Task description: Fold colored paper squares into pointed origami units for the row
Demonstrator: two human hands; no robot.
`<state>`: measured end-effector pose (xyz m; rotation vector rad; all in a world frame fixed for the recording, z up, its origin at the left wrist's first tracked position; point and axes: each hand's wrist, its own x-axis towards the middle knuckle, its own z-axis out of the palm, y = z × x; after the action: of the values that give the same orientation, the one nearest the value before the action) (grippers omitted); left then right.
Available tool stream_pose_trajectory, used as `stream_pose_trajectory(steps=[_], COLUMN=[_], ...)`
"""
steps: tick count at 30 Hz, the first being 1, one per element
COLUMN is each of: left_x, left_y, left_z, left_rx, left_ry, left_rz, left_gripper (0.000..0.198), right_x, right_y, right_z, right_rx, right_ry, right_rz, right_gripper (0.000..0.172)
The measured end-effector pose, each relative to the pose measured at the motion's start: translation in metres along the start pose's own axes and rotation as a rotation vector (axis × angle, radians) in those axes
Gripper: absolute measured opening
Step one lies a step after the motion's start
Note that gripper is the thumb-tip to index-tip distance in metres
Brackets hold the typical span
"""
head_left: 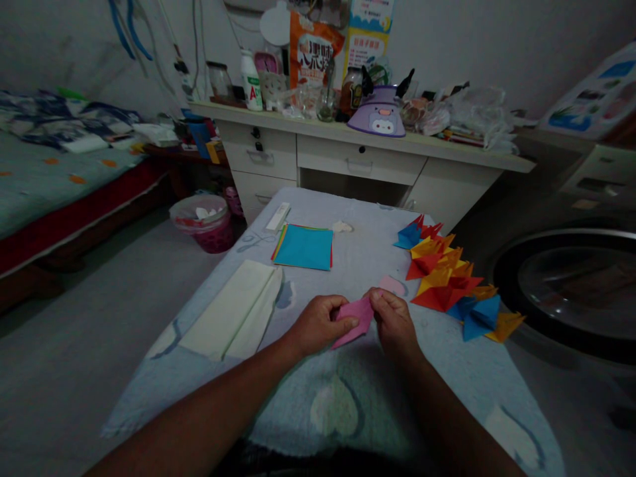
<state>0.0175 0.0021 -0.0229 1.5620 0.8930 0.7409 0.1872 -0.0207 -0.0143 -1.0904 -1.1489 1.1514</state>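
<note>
A partly folded piece of pink origami paper [355, 320] is held above the cloth-covered table [318, 371]. My left hand [322, 326] is closed on its left side, thumb lying across the top face. At the upper right corner, my right hand [392, 320] pinches the paper between thumb and fingers. To the right stands a cluster of folded paper cranes [447, 285] in red, yellow, orange and blue. Beyond my left hand lies a stack of square coloured paper [304, 248], blue on top. The underside of the pink paper is hidden.
A folded pale cloth or paper sheet [229, 311] lies at the table's left. Near the far edge are a small white box [278, 216] and a crumpled whitish scrap [342, 226]. Behind stands a cluttered white desk [263, 156]; a pink bin [213, 235] is on the floor, left.
</note>
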Motion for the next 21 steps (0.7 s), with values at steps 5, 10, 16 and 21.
stream_pose_trajectory(steps=[5, 10, 16, 21], left_x=[0.0001, -0.0007, -0.0024, -0.0012], left_y=[-0.0024, -0.0004, 0.0042, 0.0045], left_z=[-0.0003, -0.0017, -0.0043, -0.0054], left_rx=[0.026, 0.003, -0.085, -0.184], left_ry=[0.048, 0.082, 0.068, 0.1], left_rz=[-0.009, 0.014, 0.055, 0.045], left_gripper=[0.029, 0.032, 0.027, 0.031], right_x=[0.0014, 0.0009, 0.0002, -0.0001], right_y=[0.0024, 0.0059, 0.0067, 0.0065], right_z=[-0.0027, 0.0006, 0.0048, 0.0064], right_rx=[0.025, 0.038, -0.043, -0.025], right_ry=[0.017, -0.123, -0.149, -0.174], right_rz=[-0.012, 0.058, 0.13, 0.134], right_gripper=[0.03, 0.031, 0.032, 0.032])
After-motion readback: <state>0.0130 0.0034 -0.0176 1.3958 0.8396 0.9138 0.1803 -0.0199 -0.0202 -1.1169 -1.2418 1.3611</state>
